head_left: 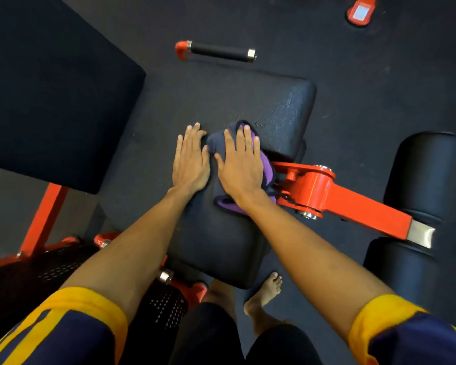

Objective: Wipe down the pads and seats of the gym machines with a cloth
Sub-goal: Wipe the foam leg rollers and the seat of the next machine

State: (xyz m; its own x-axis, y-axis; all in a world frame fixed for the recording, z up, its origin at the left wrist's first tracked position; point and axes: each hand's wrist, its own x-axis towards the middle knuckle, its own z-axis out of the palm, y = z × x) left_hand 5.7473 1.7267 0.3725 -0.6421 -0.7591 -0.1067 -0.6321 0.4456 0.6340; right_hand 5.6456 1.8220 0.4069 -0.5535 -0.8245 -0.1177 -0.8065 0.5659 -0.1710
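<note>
Head view showed the right hand (241, 167) pressing flat on the cloth (219, 146), the left hand (191, 160) flat on the seat (216, 238). Both lay open-fingered. The cloth looked soft and limp, best handled bunched under the palm.

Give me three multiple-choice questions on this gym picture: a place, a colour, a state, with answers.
1. Where is the cloth?
A. on the floor
B. on the seat
C. over the handle
2. What colour is the machine arm?
A. orange
B. green
C. white
3. How is the left hand?
A. in a fist
B. pinching the cloth
C. flat, fingers straight
Answers: 1 B, it lies under the right hand on the seat. 2 A, its paint is orange. 3 C, the palm rests beside the cloth.
</note>
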